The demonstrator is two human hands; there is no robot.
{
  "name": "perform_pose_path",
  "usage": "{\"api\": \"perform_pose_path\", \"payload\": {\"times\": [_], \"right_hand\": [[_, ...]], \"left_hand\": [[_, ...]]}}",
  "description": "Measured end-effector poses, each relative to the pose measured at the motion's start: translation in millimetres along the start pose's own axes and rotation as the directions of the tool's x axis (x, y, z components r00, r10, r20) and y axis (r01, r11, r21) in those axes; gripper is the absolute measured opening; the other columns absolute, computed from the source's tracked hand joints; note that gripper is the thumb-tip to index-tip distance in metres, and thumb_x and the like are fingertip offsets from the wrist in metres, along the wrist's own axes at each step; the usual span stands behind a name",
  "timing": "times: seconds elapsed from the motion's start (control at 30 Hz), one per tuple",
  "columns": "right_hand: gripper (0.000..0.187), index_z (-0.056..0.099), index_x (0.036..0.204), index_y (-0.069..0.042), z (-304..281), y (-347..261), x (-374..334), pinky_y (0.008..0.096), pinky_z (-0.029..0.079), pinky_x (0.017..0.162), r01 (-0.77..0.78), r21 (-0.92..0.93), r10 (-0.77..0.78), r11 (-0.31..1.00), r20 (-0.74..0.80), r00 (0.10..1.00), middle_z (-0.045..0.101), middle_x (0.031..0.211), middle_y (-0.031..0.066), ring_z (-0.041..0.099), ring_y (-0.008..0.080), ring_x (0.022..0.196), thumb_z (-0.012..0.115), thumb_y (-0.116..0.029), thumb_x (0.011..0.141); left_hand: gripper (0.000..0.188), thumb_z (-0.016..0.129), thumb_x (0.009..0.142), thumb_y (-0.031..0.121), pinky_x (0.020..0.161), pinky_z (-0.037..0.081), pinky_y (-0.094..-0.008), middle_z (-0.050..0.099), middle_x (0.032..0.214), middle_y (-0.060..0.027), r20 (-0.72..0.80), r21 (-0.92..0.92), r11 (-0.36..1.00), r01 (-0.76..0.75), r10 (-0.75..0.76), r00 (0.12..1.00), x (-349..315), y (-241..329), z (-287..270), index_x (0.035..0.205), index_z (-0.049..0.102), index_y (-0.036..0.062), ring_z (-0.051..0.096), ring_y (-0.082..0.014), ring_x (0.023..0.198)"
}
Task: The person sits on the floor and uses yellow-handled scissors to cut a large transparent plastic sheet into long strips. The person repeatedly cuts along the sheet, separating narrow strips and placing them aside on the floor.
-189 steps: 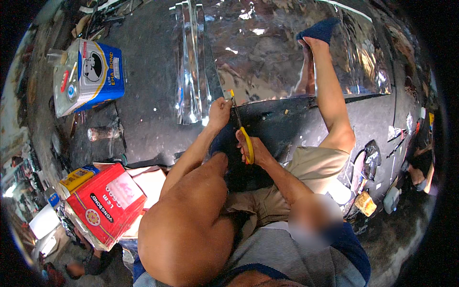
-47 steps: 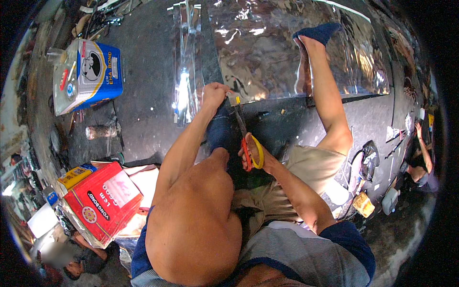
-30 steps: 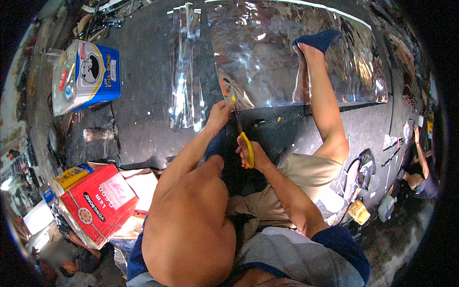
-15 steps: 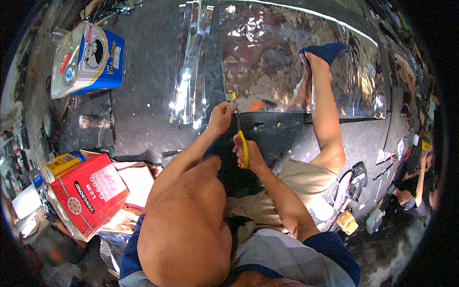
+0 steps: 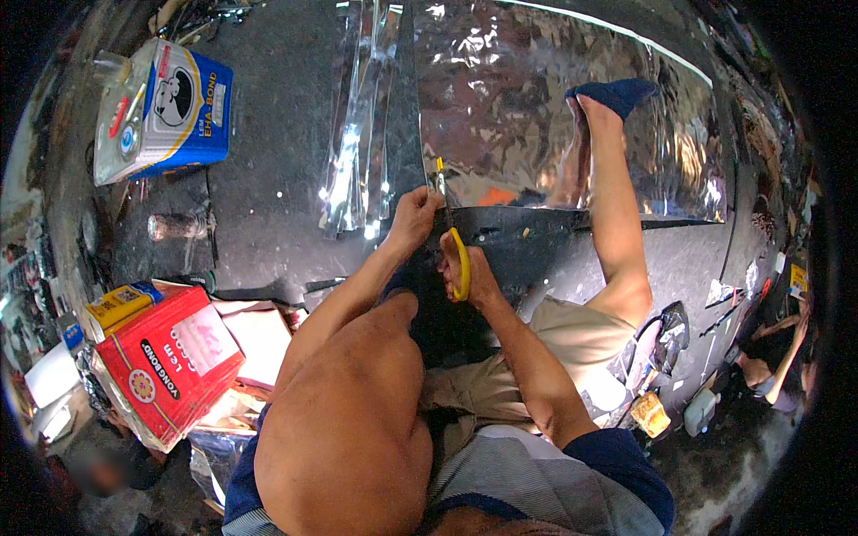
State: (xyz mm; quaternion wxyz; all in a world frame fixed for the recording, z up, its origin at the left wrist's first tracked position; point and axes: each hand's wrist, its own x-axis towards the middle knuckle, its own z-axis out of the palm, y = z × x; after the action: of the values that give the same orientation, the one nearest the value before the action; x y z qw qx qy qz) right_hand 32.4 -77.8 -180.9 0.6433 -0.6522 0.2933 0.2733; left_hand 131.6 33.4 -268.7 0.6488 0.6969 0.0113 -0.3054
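A large mirror-like silver sheet (image 5: 514, 107) lies on the dark floor ahead of me, with my socked foot (image 5: 615, 96) resting on it. My left hand (image 5: 416, 217) pinches the sheet's near left corner. In my right hand (image 5: 470, 268) are yellow-handled scissors (image 5: 460, 263), fingers closed round the loops. Their blades point away from me, at the sheet's left edge right beside my left fingertips. How far the blades are apart is too small to tell. Several narrow silver strips (image 5: 356, 143) lie to the left of the sheet.
At the far left stands a blue and white square can (image 5: 192, 112), with a glass jar (image 5: 177, 225) lying nearer. A red carton (image 5: 170, 366) sits at the near left. To the right are a yellow sponge-like block (image 5: 650, 415) and another person's arm (image 5: 786, 357).
My right hand and the scissors have shifted slightly away from me along the sheet's left edge. My left hand stays at the corner, almost unmoved.
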Motion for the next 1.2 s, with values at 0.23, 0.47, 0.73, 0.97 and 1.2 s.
{"api": "perform_pose_path", "payload": {"times": [0.23,0.47,0.73,0.97,1.2], "right_hand": [[0.077,0.049,0.063,0.0,-10,-12,30,0.0293,0.038,0.033,-0.006,-0.027,0.007,1.0,0.035,0.999,0.042,0.045,0.0045,0.049,0.0158,0.036,0.039,-0.074,0.079],[0.072,0.064,0.078,-0.002,-18,-56,79,0.0363,0.048,0.047,0.003,-0.134,-0.015,0.991,-0.09,0.996,0.057,0.053,0.0123,0.061,0.0262,0.051,0.039,-0.07,0.083],[0.07,0.05,0.115,0.002,-43,-61,168,0.0372,0.044,0.077,0.303,-0.66,-0.432,0.688,-0.036,0.901,0.062,0.093,0.0247,0.062,0.0261,0.085,0.033,-0.061,0.089],[0.083,0.056,0.111,0.0,-50,-146,190,0.0448,0.042,0.081,0.076,-0.375,-0.136,0.924,-0.137,0.981,0.061,0.087,0.0298,0.06,0.0378,0.093,0.035,-0.074,0.08],[0.086,0.061,0.071,0.001,-67,-201,258,0.0333,0.041,0.046,0.221,-0.126,-0.244,0.967,-0.222,0.944,0.054,0.057,0.0092,0.056,0.0189,0.053,0.044,-0.083,0.067]], "left_hand": [[0.026,0.05,0.093,0.021,0.058,0.039,-0.0236,0.053,0.07,0.0027,0.088,-0.013,1.0,-0.009,0.01,0.996,-3,17,-7,0.082,0.058,-0.0012,0.044,-0.006,0.066],[0.026,0.045,0.096,0.021,0.061,0.042,-0.0243,0.057,0.074,-0.0004,0.09,-0.134,0.99,0.039,-0.027,0.996,-9,41,-3,0.089,0.057,-0.0015,0.05,-0.0071,0.068],[0.02,0.049,0.092,0.019,0.053,0.03,-0.0223,0.047,0.069,0.0042,0.105,-0.087,0.991,0.098,-0.089,0.991,-19,73,0,0.091,0.058,0.0007,0.038,-0.005,0.06],[0.02,0.05,0.094,0.025,0.049,0.031,-0.02,0.046,0.068,0.0059,0.149,-0.131,0.984,0.119,-0.099,0.984,-34,102,-8,0.09,0.053,0.005,0.039,-0.0041,0.058],[0.023,0.049,0.095,0.028,0.054,0.032,-0.0216,0.047,0.071,0.0069,0.162,-0.077,0.997,0.032,-0.019,0.987,-53,125,-15,0.093,0.056,0.0061,0.038,-0.0048,0.063]]}}
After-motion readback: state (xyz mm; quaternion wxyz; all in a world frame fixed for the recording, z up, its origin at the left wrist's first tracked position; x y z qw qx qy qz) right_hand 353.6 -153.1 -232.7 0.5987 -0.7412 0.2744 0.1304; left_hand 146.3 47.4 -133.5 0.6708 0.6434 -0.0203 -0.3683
